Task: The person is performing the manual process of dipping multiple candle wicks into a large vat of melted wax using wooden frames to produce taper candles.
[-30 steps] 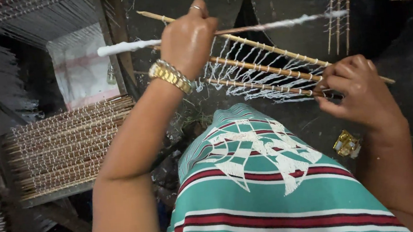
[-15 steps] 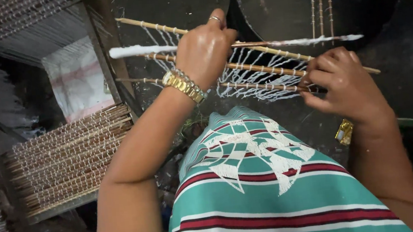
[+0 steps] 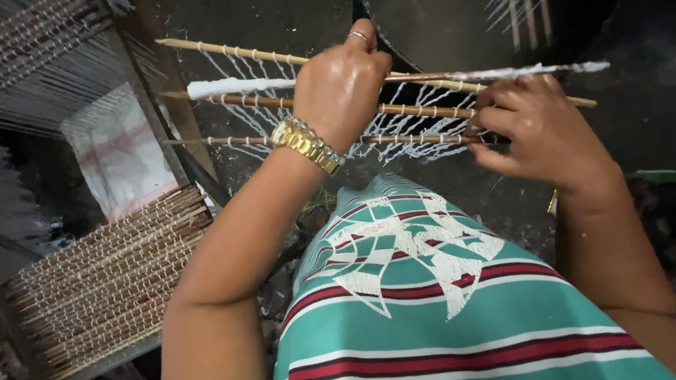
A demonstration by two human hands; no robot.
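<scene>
My left hand (image 3: 339, 85) is closed around the white-coated stick (image 3: 233, 86), which lies across the thin bamboo sticks (image 3: 420, 113) strung with white thread in front of me. My right hand (image 3: 538, 130) pinches their right ends. A stack of finished sticks (image 3: 108, 280) rests at my left.

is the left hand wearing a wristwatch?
Yes, a gold metal watch sits on the wrist of the left hand, which grips the thin sticks strung with white threads.

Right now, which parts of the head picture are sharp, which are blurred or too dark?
Head view: left hand sharp, with shine on its skin; right hand slightly smeared; stacked sticks at left soft; right background nearly black.
</scene>
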